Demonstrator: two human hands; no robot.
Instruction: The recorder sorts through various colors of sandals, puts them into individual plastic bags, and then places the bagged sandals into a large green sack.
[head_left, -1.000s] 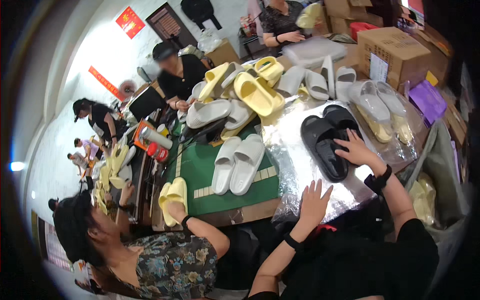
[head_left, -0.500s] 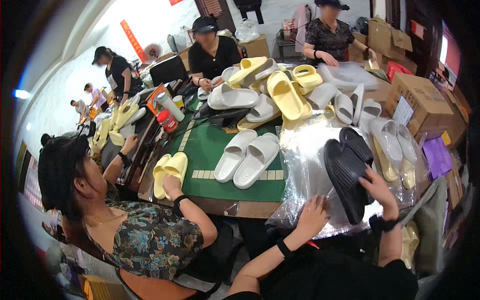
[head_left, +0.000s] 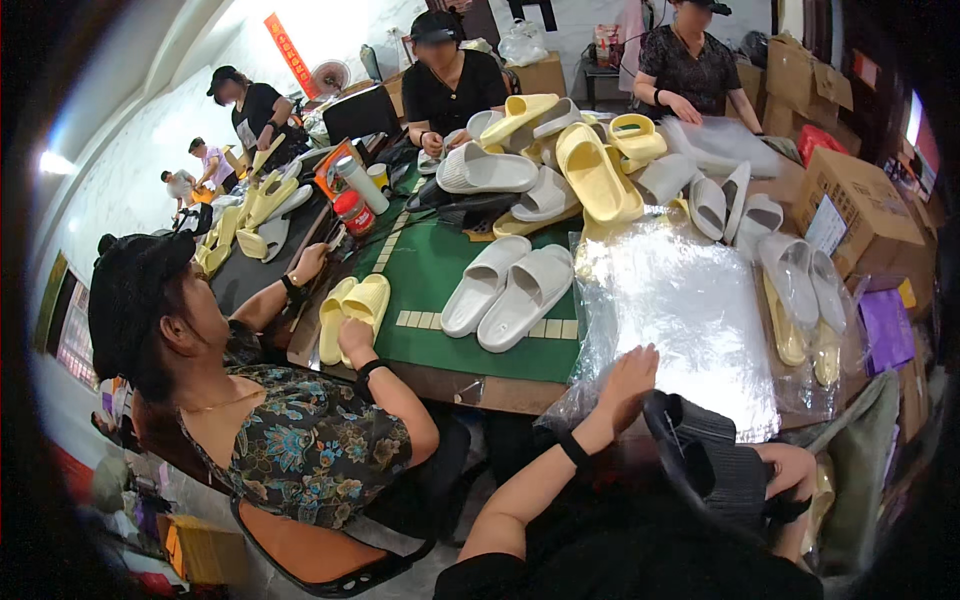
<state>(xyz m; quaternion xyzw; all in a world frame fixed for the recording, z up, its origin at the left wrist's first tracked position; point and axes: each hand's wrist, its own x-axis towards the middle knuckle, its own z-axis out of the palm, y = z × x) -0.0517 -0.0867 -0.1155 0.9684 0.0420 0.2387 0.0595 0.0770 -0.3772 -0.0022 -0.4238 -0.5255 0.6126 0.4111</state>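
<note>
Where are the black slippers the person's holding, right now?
Head view, lower right: the black slippers are in the right hand, to the right of the left hand, just below the shiny plastic sheets in the picture.

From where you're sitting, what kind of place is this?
Probably a small slipper workshop or packing room: there's a heap of yellow and grey slippers, shiny clear plastic spread on the table, and a big cardboard box.

Black slippers (head_left: 722, 464): ribbed uppers, steeply tilted, partly hidden; held in the right hand (head_left: 788, 466) near the closest edge of the sheeting. Clear plastic sheeting (head_left: 690, 320): glossy, laid flat, brightly reflective, crinkled along its left margin.
</note>
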